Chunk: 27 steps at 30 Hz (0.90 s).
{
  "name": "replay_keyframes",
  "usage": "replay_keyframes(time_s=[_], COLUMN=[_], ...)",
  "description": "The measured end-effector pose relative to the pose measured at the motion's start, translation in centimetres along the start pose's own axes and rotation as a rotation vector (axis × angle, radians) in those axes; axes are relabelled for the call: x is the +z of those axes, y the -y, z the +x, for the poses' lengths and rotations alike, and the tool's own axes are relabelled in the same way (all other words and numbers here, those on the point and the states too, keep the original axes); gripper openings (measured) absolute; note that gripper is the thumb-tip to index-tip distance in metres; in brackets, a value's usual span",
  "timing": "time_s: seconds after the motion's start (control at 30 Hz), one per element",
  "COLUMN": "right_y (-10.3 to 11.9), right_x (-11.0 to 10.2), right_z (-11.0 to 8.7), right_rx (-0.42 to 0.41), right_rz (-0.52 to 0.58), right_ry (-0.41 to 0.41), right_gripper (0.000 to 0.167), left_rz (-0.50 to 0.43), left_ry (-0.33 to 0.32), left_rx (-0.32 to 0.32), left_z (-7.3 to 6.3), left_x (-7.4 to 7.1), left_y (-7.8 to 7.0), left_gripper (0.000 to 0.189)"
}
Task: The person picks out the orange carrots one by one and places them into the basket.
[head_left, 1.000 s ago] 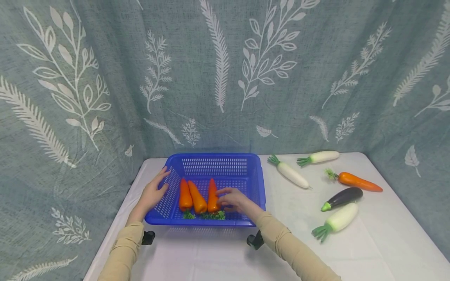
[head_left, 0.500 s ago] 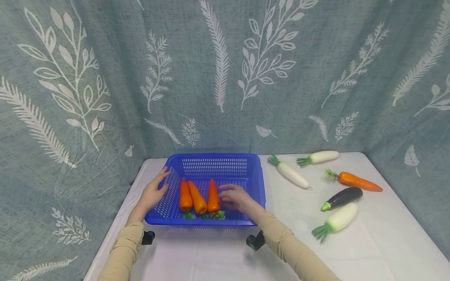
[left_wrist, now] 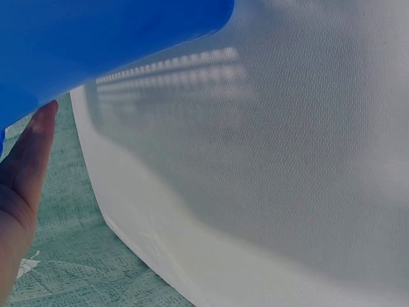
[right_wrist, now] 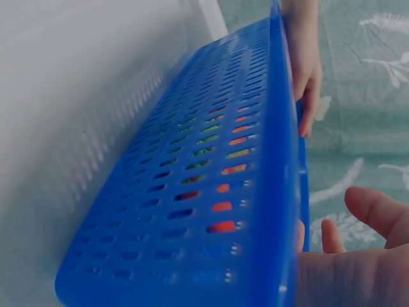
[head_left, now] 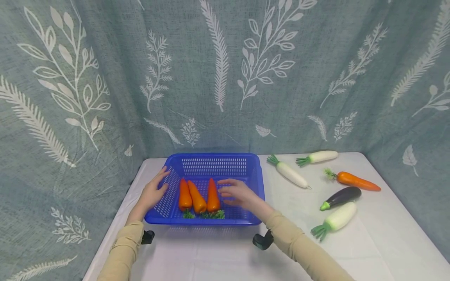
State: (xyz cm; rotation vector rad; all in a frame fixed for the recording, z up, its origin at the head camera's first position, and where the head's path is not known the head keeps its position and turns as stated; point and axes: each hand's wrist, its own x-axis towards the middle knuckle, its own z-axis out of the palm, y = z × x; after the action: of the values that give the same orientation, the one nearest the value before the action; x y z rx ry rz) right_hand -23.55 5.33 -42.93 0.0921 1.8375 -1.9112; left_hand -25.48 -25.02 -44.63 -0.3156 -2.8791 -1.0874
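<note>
A leaf-patterned curtain (head_left: 119, 97) hangs down the left side and across the back. At the basket's left rim is the person's left hand (head_left: 152, 193), thumb spread wide from nearly straight fingers; how firmly it touches the rim cannot be told. The blue basket (head_left: 172, 221) contains, in order, a left carrot (head_left: 185, 196), a middle carrot (head_left: 197, 198) and a right carrot (head_left: 213, 197), their leafy ends toward the near wall. In the right wrist view that slotted wall stands in front of them, showing only orange and green patches. Just beside the right carrot, over the basket, is the right hand (head_left: 240, 194), its fingers loosely bent with gaps between them. Farther right on the white tablecloth (head_left: 211, 257) lie a slanting radish (head_left: 292, 175), a rear radish (head_left: 323, 156), a dark eggplant (head_left: 343, 197), a thick radish (head_left: 340, 217) close in front of the eggplant, and an outer carrot (head_left: 356, 181) behind it.
</note>
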Motion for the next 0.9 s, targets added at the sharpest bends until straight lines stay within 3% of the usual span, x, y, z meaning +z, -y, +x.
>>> replay_keyframes(time_s=[0.6,0.9], right_y=[1.4,1.3], right_x=[-1.9,-5.2], right_z=[-2.3,-3.8], right_rx=[-0.080,-0.166], right_rz=[-0.074,-0.141], right_ry=[0.053,0.045], right_gripper=[0.041,0.046], left_rz=[0.003,-0.001], left_ry=[-0.009,-0.009], left_rx=[0.014,0.034], left_z=[0.0,-0.1], left_x=[-0.5,-0.3], left_y=[-0.3,-0.2], left_gripper=[0.046,0.046])
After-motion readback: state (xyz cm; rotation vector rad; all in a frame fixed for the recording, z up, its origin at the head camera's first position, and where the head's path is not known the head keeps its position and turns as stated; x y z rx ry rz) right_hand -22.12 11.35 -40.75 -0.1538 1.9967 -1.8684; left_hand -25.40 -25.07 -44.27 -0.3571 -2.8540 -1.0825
